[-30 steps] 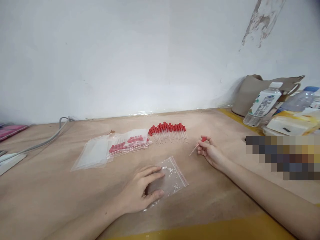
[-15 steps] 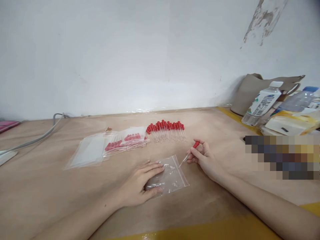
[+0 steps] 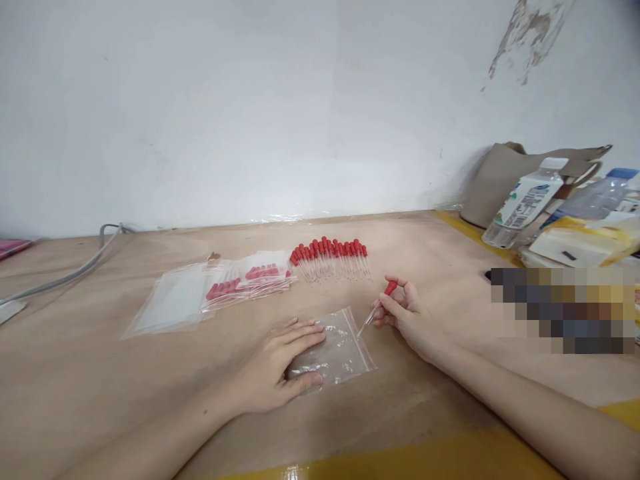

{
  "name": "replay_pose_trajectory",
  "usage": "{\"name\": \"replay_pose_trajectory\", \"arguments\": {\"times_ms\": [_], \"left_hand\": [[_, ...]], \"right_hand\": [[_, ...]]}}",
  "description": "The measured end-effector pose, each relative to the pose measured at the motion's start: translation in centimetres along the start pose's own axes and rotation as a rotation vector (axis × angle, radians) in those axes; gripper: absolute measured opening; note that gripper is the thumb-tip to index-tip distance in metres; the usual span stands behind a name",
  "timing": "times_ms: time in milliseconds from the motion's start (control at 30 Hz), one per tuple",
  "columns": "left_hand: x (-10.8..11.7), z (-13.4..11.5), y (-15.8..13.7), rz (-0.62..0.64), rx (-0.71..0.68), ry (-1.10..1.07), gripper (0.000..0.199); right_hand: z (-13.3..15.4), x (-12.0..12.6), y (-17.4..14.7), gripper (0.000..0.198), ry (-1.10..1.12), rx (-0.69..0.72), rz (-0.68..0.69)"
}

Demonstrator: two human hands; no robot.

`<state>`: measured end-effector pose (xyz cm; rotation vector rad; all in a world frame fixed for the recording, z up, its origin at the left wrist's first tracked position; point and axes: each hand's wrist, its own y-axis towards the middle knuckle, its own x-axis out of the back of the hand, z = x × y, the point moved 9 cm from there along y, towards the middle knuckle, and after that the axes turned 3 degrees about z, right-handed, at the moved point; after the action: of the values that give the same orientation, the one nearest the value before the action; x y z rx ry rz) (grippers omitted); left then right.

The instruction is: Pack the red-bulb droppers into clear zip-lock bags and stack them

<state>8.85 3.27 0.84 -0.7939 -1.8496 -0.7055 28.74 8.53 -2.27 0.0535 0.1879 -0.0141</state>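
My left hand (image 3: 287, 363) lies flat with its fingers spread on a clear zip-lock bag (image 3: 337, 353), pressing it to the table. Between the thumb and fingers of my right hand (image 3: 405, 310) is a glass dropper (image 3: 371, 315) with a red rubber bulb. Its thin tip slants down to the left, at the zip edge of the bag; whether it is inside the opening I cannot tell. Beyond the bag lies a row of several more red-bulbed droppers (image 3: 333, 257). Left of them is a pile of bags with droppers in them (image 3: 250, 283).
Flat clear bags (image 3: 173, 300) lie on the brown-covered table (image 3: 90, 373) at the left, near a grey cable (image 3: 75, 273). At the right stand a plastic bottle (image 3: 527, 203), a grey-brown bag (image 3: 495, 180) and a yellow-and-white package (image 3: 575, 243). A white wall (image 3: 225, 113) closes off the back.
The view has shifted very slightly. Both hands keep their places, the left on the bag and the right on the dropper, whose tip stays at the bag's zip edge.
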Motion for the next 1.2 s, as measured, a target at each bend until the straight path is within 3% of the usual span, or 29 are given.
{"name": "replay_pose_trajectory", "arguments": {"times_ms": [600,933,1100,1200], "left_hand": [[0.1,0.1,0.0,-0.006,0.001,-0.021,0.05],[0.0,0.2,-0.1,-0.014,0.02,-0.026,0.05],[0.1,0.4,0.1,-0.025,0.025,-0.048,0.053],[0.4,0.5,0.2,-0.023,0.016,-0.046,0.055]], "right_hand": [[0.7,0.7,0.0,0.055,-0.018,0.071,-0.058],[0.3,0.0,-0.4,0.053,0.006,0.016,-0.028],[-0.6,-1.6,-0.6,0.04,0.098,-0.083,0.152],[-0.4,-2.3,-0.9,0.035,0.024,-0.105,0.295]]}}
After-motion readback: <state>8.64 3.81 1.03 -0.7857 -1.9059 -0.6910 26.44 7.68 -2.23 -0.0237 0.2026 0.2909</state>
